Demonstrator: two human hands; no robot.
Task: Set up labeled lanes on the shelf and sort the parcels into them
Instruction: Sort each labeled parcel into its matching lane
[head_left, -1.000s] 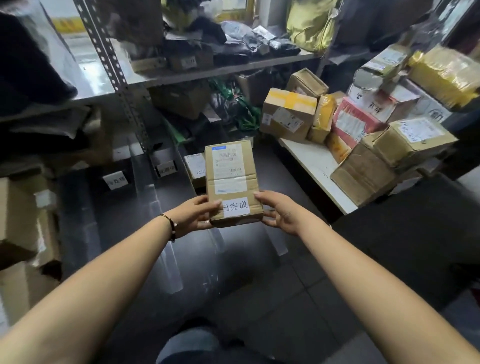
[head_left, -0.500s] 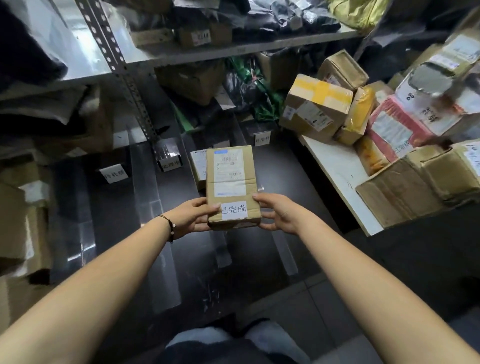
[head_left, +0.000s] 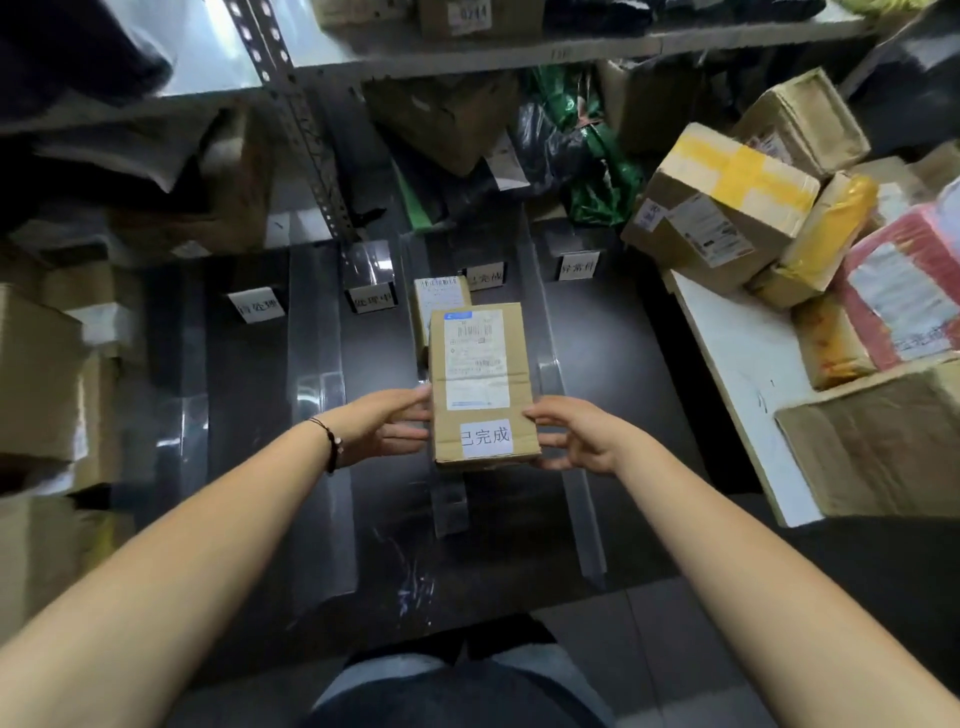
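A brown cardboard parcel (head_left: 483, 384) with a shipping label and a white sticker of Chinese characters lies lengthwise on the dark shelf (head_left: 613, 374), in the lane between two clear tape strips. My left hand (head_left: 384, 423) touches its left side with straight fingers. My right hand (head_left: 576, 436) is at its right side, fingers spread and loose. A second small parcel (head_left: 441, 299) lies just behind it in the same lane. White lane labels stand at the back: one (head_left: 258, 306) at the left, one (head_left: 371, 299) beside it, one (head_left: 485, 275) behind the parcels, one (head_left: 576, 266) at the right.
A white table (head_left: 727, 374) at the right carries a heap of parcels, among them a box with yellow tape (head_left: 727, 197) and a pink package (head_left: 904, 296). More boxes (head_left: 36, 374) are stacked at the left. An upper shelf (head_left: 519, 52) and its perforated metal post (head_left: 301, 119) stand above.
The parcel went forward and down into the lane behind the matching label. My thumbs came off its top and both hands now sit loosely at its sides.
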